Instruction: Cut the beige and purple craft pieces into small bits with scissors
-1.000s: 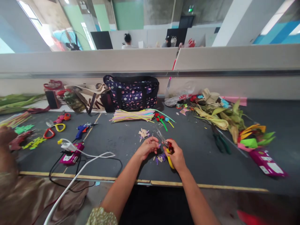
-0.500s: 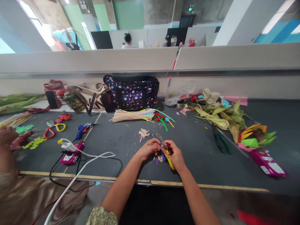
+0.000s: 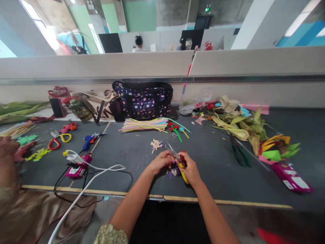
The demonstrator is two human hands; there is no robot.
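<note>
My right hand (image 3: pixel 189 169) is closed round the handles of a pair of scissors (image 3: pixel 184 173) with a yellow and a red grip. Their blades point up and left, slightly parted, passing close by my left fingertips. My left hand (image 3: pixel 162 162) is closed in a pinch beside the blades; whatever lies between its fingers is too small to make out. Below my hands lie purple and beige cut bits (image 3: pixel 173 172), partly covered by the fingers. Just beyond my left hand is a small heap of beige cut pieces (image 3: pixel 156 145) on the dark table (image 3: pixel 122 149).
Behind lie a bundle of pipe cleaners (image 3: pixel 144 125) and a patterned bag (image 3: pixel 144 100). Left are a blue glue gun (image 3: pixel 89 141), a power strip (image 3: pixel 78 167) with cables, other scissors (image 3: pixel 59 139) and a co-worker's hand (image 3: pixel 8 146). Right are pliers (image 3: pixel 240 152) and dried husks (image 3: pixel 232 127).
The scissor blades have swung a little to the left and now show more clearly, slightly parted. Both hands stay in nearly the same place.
</note>
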